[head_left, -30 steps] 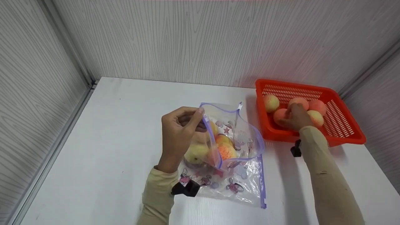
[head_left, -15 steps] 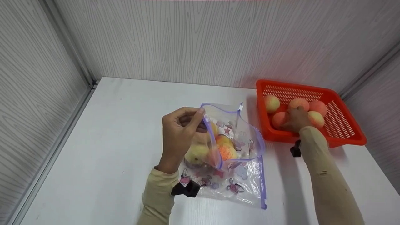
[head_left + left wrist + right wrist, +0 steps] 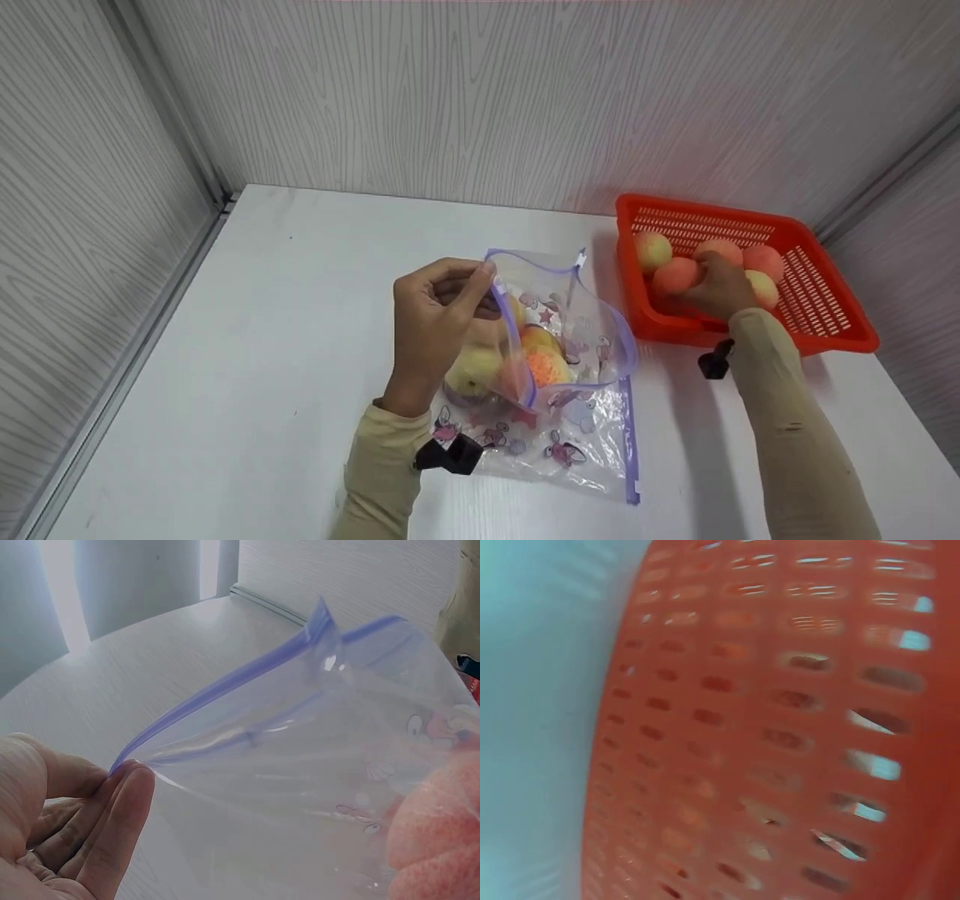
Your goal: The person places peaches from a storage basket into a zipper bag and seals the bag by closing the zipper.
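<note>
My left hand pinches the rim of a clear zip bag with purple edging, holding its mouth apart. In the left wrist view, thumb and fingertips meet on that purple edge. Inside the bag lie several fruits, among them a yellow-green one and an orange-red speckled peach. My right hand is inside the red basket, its fingers round a pink peach near the left front. The right wrist view has only the basket's slotted wall; that hand is hidden there.
Several other peaches sit in the basket, including a yellowish one at its left and a pink one farther right. The basket stands at the back right of the white table. A grey wood-grain panel rises behind.
My right hand has closed on the pink peach and shifted it slightly up within the basket. My left hand has kept its pinch on the bag, nearly still.
</note>
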Available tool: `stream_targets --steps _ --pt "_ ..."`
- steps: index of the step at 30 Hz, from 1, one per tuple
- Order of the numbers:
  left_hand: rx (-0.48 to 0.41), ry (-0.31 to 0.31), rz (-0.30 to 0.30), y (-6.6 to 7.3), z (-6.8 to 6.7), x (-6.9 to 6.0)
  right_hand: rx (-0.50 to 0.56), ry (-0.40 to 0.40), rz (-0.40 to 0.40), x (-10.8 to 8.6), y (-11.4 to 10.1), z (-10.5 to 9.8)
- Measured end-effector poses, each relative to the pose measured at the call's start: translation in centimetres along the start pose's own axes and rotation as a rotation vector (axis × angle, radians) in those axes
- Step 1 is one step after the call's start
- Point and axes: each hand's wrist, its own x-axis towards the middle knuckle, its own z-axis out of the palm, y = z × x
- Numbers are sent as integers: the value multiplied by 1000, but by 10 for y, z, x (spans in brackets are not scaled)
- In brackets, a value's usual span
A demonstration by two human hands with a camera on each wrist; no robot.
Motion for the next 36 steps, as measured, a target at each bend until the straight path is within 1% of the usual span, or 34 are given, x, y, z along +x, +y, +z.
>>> stream_targets --steps 1,2,5,8,11,17,19,21,24,29,32,34,36 --pt "1 1 2 0 0 0 202 56 -11 0 1 -1" --pt "1 3 4 0 1 0 76 135 -66 -1 1 -3" --pt "5 4 9 0 1 0 143 180 -76 -9 -4 -9" --pt "11 5 8 0 1 1 222 221 -80 -20 -13 -16" --pt "15 8 5 -1 1 2 324 257 -94 -32 -21 -22" --pt "19 2 8 -3 0 2 532 357 -173 -53 -37 -29" --pt "16 1 5 -3 -1 3 632 379 -205 -61 -44 -29" --pt "13 -2 3 -4 -1 3 727 383 -235 -69 -50 -29" --pt "16 -3 0 -4 -1 3 872 360 -292 -81 -62 -30" --pt "17 1 7 -3 -1 3 999 282 -411 -100 -79 -30" --pt "6 3 7 -2 -1 3 1059 241 -470 -109 -88 -29" --pt "2 4 6 -2 0 3 1096 225 -500 -114 -94 -28" --pt "-3 3 7 -2 1 4 1110 223 -526 -119 -98 -26"
